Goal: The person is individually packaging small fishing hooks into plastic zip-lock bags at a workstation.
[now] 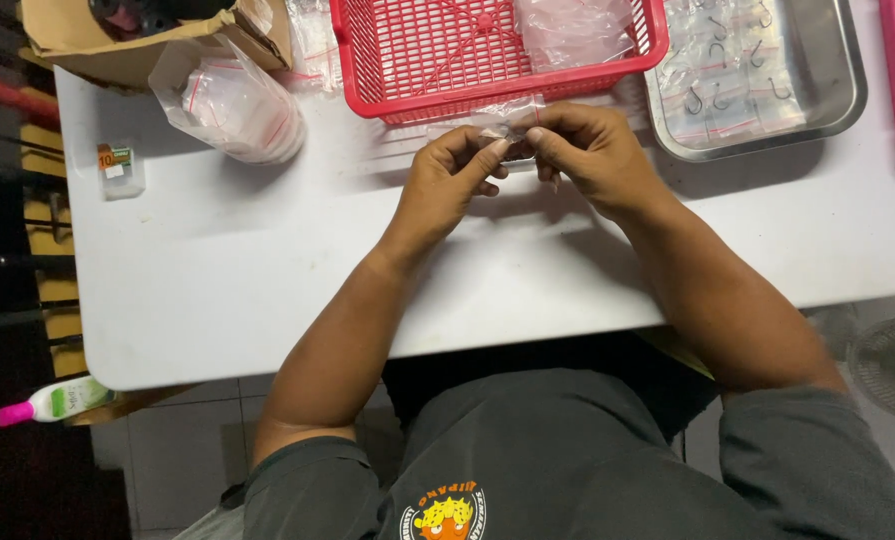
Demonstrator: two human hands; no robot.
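While both forearms rest over the near edge of the white table (267,280), the two hands meet at about twelve o'clock from the person's chest, just in front of the red plastic basket (417,60). The left hand (445,183) and the right hand (592,152) pinch a small clear plastic bag (512,125) between them; the fingertips of each hand are drawn narrow onto the bag's edge, thumbs and forefingers nearly touching across it. What lies inside the bag is too small to tell. The bag sits just beside the basket's near wall, close to it or against it; which, cannot be told.

At one o'clock from the hands, a clear bag (572,28) lies inside the basket. At two o'clock, a metal tray (837,90) holds small bags with metal hooks (727,70). At ten o'clock, a bundle of clear bags with red strips (237,105) leans near a brown cardboard box (77,35). At nine o'clock, well apart, a small clear box with an orange label (119,168) lies near the table's left edge. Below the table, at about eight o'clock, a white bottle with a pink cap (52,402) lies on its side.
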